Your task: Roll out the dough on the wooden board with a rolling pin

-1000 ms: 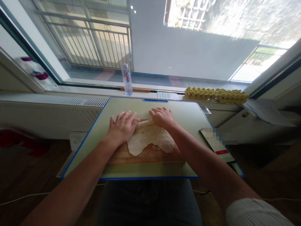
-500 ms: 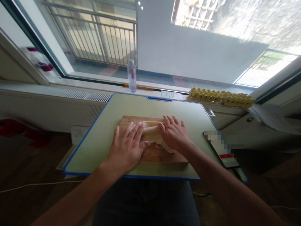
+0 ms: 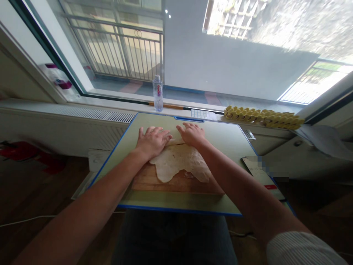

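Note:
A thin, irregular sheet of pale dough (image 3: 180,162) lies on a wooden cutting board (image 3: 171,187), its near edge notched. Across its far side is a light rolling pin (image 3: 176,139), seen only between my hands; its ends are hidden. My left hand (image 3: 154,140) lies flat over the pin's left part, palm down and fingers stretched forward. Over the right part rests my right hand (image 3: 192,134), also palm down with fingers extended. Both hands press on the pin without wrapping round it.
The board stands on a small blue-edged table (image 3: 220,134). A phone (image 3: 263,180) lies at its right side. Behind, a water bottle (image 3: 158,94) and a yellow ruffled object (image 3: 261,117) sit on the windowsill. A radiator (image 3: 104,129) runs along the left.
Both hands have moved forward, away from me, with the rolling pin. More of the dough sheet now shows on the near side. The camera view has shifted slightly.

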`<state>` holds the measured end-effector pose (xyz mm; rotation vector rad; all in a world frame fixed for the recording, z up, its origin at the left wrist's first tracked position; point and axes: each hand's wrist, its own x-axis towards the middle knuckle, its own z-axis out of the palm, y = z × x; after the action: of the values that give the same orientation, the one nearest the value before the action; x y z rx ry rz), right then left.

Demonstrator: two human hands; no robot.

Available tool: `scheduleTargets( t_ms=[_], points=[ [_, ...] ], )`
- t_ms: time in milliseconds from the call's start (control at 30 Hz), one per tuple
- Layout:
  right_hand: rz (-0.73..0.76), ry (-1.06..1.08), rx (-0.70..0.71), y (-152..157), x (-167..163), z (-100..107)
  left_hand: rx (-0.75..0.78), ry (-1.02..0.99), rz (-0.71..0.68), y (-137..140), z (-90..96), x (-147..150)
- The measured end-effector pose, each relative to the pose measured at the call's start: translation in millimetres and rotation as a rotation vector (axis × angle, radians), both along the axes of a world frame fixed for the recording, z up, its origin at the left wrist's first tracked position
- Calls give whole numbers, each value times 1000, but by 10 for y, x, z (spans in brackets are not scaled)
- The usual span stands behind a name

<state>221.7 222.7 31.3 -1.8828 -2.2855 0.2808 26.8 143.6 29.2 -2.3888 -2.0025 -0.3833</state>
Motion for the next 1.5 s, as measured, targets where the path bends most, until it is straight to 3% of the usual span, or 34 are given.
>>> scheduleTargets(
  t_ms=[200,367,467,633,833,933,1100,1167,1233,1433,1500],
  points=[
    [131,-89,131,-346,182,10,80,-87,-195,-197,43,-28],
    [309,-95,293,-774,431,-26,70,-231,-207,-303,-33,-34],
    [364,-39,348,-951,543,-64,21,-213,-186,-404,-82,-5],
    [376,43,362,-1318,602,-123,-69,-103,-180,-707,-67,39],
    [300,14,321,-1844,596,-178,-39,-82,-200,-1124,-89,30],
    [263,-42,279,-1732,532,-160,-32,-58,-160,-969,-99,69],
    [148,-62,148,-1213,362,-51,-116,-70,-91,-405,-48,175],
    [134,-59,151,-1162,325,-15,-109,-83,-97,-346,-40,181],
    [147,-57,195,-1285,327,-3,-81,-99,-116,-464,-51,155],
    [231,-60,313,-2131,452,-118,16,-116,-229,-1269,-140,5],
    [217,-71,324,-2204,456,-159,24,-114,-237,-1329,-155,4]
  ],
)
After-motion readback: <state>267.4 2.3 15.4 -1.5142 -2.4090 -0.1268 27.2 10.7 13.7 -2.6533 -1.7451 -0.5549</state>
